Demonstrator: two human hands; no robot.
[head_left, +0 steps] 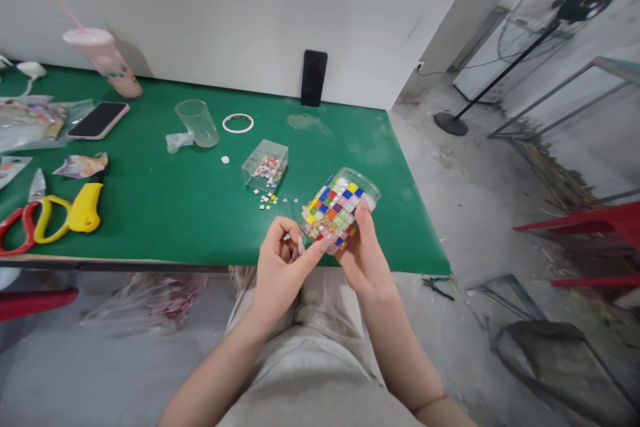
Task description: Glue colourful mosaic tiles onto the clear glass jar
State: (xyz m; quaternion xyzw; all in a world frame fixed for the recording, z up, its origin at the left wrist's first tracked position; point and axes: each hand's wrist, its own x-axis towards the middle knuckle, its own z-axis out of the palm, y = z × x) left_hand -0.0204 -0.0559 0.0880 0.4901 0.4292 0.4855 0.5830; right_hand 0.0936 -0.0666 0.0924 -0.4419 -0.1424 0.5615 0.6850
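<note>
A clear cup (341,207) covered with rows of coloured mosaic tiles is tilted above the table's front edge. My right hand (369,253) grips it from the right, thumb along its side. At its lower left, my left hand (284,260) has the thumb pressed against the tiles and the other fingers curled in. A bit of something shows between those fingers, too small to name. Just behind, a clear square box (266,165) lies with small pieces inside, and several loose tiles and stars (267,200) are scattered in front of it.
On the green table (165,220) are a clear cup (199,124), a white ring (238,123), a pink tumbler (105,63), a phone (99,121), scissors (75,213) and plastic bags (35,121). Another phone (314,78) leans on the wall. Pliers (438,287) lie on the floor, right.
</note>
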